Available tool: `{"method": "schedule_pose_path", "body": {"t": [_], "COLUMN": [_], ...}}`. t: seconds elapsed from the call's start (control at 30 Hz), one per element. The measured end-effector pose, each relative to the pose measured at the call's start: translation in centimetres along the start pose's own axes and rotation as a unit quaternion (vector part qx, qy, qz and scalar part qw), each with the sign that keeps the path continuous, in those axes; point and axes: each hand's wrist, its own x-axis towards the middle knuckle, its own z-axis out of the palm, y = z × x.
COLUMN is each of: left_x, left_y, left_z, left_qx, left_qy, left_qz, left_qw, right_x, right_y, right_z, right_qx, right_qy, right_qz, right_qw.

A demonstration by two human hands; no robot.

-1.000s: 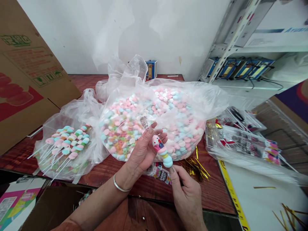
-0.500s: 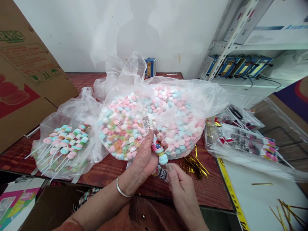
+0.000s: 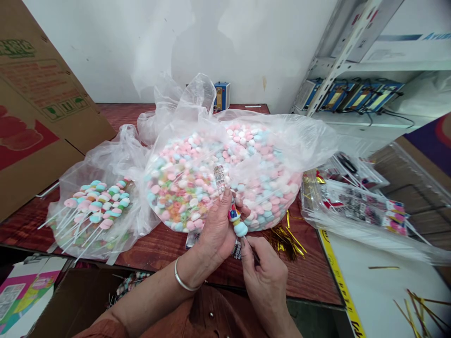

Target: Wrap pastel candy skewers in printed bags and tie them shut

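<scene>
My left hand (image 3: 215, 228) is closed round a marshmallow skewer (image 3: 237, 221) inside a clear printed sleeve whose top end sticks up past my fingers. My right hand (image 3: 263, 268) pinches the lower end of that skewer, just under the pale blue bottom piece. Both hands hover over the near edge of the red-brown table (image 3: 158, 249), in front of a big clear bag of loose pastel marshmallows (image 3: 225, 169). A smaller clear bag of finished skewers (image 3: 98, 206) lies to the left.
Gold twist ties (image 3: 286, 238) lie right of my hands. Clear printed sleeves (image 3: 355, 206) are piled at the right. A large cardboard box (image 3: 38, 112) leans at the left, a metal shelf (image 3: 352, 61) stands at the back right, and an open box (image 3: 70, 305) sits below the table.
The sleeve has slid further down over the skewer, so fewer marshmallows show below my left hand. My right hand has closed up tighter under the skewer's bottom end.
</scene>
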Motion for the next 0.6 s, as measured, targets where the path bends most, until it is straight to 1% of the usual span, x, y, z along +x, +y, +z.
{"method": "schedule_pose_path", "body": {"t": [0.07,0.13,0.2,0.27,0.3,0.33,0.37,0.4,0.43,0.47,0.5,0.53,0.57,0.6], "left_x": [-0.4,-0.6,-0.3,0.3,0.6,0.9,1.2,1.3,1.3,1.3,1.3,1.3,1.3,1.4], "left_y": [-0.7,-0.9,-0.3,0.9,1.5,2.1,2.7,3.1,3.3,3.5,3.5,3.5,3.4,3.4], "left_z": [-0.2,-0.4,-0.6,-0.6,-0.6,-0.5,-0.4,-0.3,-0.2,-0.1,-0.1,-0.1,-0.1,-0.1], "left_qx": [0.021,0.032,0.034,0.038,0.041,0.041,0.037,0.029,0.018,0.004,-0.008,-0.017,-0.021,-0.023], "left_qy": [-0.014,-0.019,-0.014,-0.016,-0.024,-0.033,-0.043,-0.051,-0.055,-0.053,-0.046,-0.035,-0.021,-0.004], "left_qz": [-0.004,-0.015,-0.014,0.006,0.016,0.021,0.021,0.018,0.013,0.012,0.014,0.019,0.024,0.028], "left_qw": [1.000,0.999,0.999,0.999,0.999,0.998,0.998,0.998,0.998,0.998,0.999,0.999,0.999,0.999], "right_x": [0.0,0.1,0.3,0.5,0.6,0.7,0.8,0.8,0.8,0.8,0.7,0.6,0.4,0.3], "right_y": [0.3,0.6,0.6,0.5,0.3,0.1,-0.1,-0.3,-0.5,-0.7,-0.8,-0.9,-0.9,-0.9], "right_z": [0.3,0.4,0.1,-0.3,-0.5,-0.7,-0.8,-0.9,-0.9,-0.9,-0.9,-0.8,-0.8,-0.6], "right_qx": [-0.058,-0.049,0.003,0.059,0.093,0.143,0.212,0.293,0.375,0.445,0.495,0.519,0.519,0.497], "right_qy": [0.025,0.031,0.022,0.010,-0.002,-0.018,-0.039,-0.072,-0.113,-0.155,-0.193,-0.221,-0.236,-0.236], "right_qz": [-0.039,-0.027,0.012,0.055,0.083,0.122,0.175,0.238,0.300,0.351,0.386,0.405,0.405,0.385], "right_qw": [0.997,0.998,1.000,0.997,0.992,0.982,0.961,0.923,0.870,0.809,0.754,0.720,0.715,0.741]}}
